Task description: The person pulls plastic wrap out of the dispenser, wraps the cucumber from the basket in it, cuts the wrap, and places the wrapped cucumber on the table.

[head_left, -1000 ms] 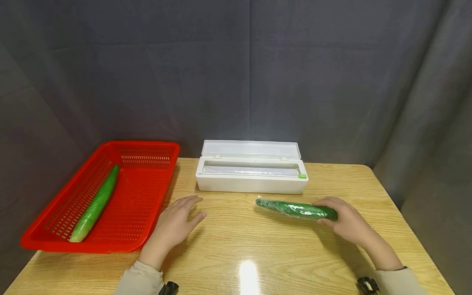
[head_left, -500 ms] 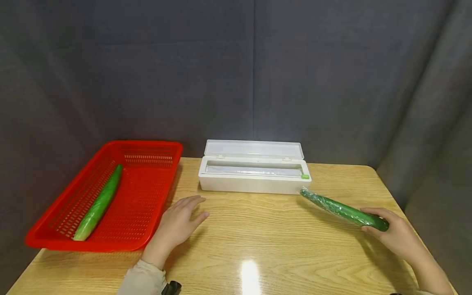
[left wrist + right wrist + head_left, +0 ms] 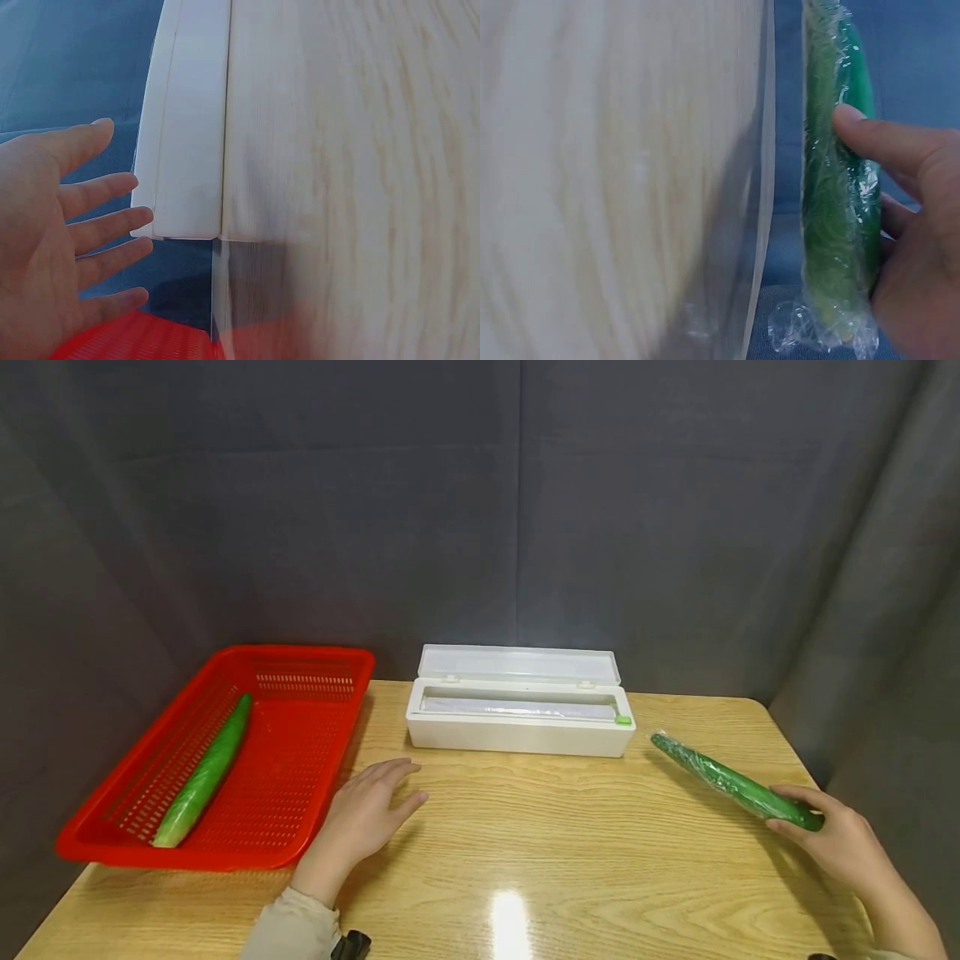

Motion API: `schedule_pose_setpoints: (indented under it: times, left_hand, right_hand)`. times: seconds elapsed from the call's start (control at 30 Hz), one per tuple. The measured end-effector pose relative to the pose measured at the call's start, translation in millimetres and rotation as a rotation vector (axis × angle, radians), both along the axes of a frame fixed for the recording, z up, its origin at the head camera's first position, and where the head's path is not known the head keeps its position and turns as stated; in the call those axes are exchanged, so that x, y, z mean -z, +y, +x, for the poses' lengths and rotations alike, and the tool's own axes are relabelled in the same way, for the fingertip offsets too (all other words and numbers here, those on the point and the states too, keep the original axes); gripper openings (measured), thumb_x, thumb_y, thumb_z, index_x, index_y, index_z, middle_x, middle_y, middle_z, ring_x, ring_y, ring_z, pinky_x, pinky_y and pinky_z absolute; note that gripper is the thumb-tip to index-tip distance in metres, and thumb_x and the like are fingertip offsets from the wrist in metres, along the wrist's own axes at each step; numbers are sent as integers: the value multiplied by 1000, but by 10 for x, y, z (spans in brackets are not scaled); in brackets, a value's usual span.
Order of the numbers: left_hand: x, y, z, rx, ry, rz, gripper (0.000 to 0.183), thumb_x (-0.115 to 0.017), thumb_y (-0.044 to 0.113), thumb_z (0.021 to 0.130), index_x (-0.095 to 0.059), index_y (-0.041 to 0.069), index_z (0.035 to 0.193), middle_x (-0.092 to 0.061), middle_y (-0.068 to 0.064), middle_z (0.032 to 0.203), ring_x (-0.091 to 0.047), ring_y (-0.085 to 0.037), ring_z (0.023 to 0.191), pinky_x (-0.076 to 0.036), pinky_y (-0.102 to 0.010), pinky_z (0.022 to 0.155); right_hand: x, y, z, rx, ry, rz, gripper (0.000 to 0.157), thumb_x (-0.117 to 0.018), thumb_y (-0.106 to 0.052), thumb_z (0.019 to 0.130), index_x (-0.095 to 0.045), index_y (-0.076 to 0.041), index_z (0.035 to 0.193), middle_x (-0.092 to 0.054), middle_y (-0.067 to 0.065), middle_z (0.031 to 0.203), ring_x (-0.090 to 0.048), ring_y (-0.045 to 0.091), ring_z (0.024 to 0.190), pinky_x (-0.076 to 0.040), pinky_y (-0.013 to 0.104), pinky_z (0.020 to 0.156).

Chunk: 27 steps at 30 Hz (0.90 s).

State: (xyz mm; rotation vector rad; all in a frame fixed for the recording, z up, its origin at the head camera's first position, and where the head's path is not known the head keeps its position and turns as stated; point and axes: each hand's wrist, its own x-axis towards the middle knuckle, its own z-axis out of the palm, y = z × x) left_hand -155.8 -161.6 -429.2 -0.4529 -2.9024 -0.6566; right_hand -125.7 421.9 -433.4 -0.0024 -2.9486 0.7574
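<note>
My right hand (image 3: 843, 839) grips one end of a cucumber (image 3: 731, 781) wrapped in clear cling film, over the right side of the table. In the right wrist view the thumb lies along the wrapped cucumber (image 3: 832, 187), and loose film bunches at its end. My left hand (image 3: 367, 814) holds nothing; its fingers are spread beside the red basket. The left wrist view shows that hand (image 3: 67, 232) with fingers apart, near the white box. An unwrapped cucumber (image 3: 206, 777) lies along the left side of the red plastic basket (image 3: 330, 760).
A white cling film dispenser (image 3: 517, 735) stands at the back middle of the wooden table (image 3: 570, 843), its lid (image 3: 517, 664) raised. Inside lies a film roll (image 3: 517, 707), with a green slider (image 3: 623, 720) at the right. Grey curtains (image 3: 375, 527) hang behind and beside the table.
My right hand has carried the wrapped cucumber to the right, and its far end has swung to point more toward the back. The left hand has stayed in place; the view shifted slightly.
</note>
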Motion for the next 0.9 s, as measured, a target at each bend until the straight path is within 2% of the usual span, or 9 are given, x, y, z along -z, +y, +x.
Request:
schedule_pose_setpoints:
  times: [0.27,0.37,0.57,0.7,0.9]
  left_hand:
    - [-6,18,15,17,-15,9,48,-66,40,95,-61,12,134,-55,-12,141,-48,-32,132,-35,-57,107]
    - [3,24,17,26,-11,16,47,-67,39,94,-62,12,133,-56,-10,140,-49,-32,131,-36,-57,106]
    - [3,55,23,42,-9,25,45,-68,38,94,-63,14,131,-58,-7,138,-51,-30,130,-37,-57,105]
    - [-18,83,44,53,-24,35,43,-68,37,94,-63,14,131,-59,-6,138,-51,-29,130,-37,-57,105]
    - [-85,116,100,70,-93,104,41,-67,35,95,-63,18,132,-58,-4,138,-50,-27,131,-37,-53,107]
  right_hand:
    - [43,73,-61,-55,-110,11,66,-75,-39,88,-55,5,133,-55,36,125,-57,45,102,-47,49,74]
    - [59,85,-78,-58,-131,15,66,-75,-39,88,-55,5,133,-55,36,123,-57,47,102,-48,50,74]
    - [66,69,-74,-71,-137,8,64,-73,-34,90,-53,7,134,-53,38,126,-54,52,107,-46,56,78]
    - [70,64,-45,-82,-123,1,62,-72,-32,92,-52,8,135,-53,37,128,-53,52,109,-46,56,78]
    - [31,45,4,-107,-152,-58,64,-63,-35,98,-44,10,140,-49,35,135,-48,56,115,-48,60,80]
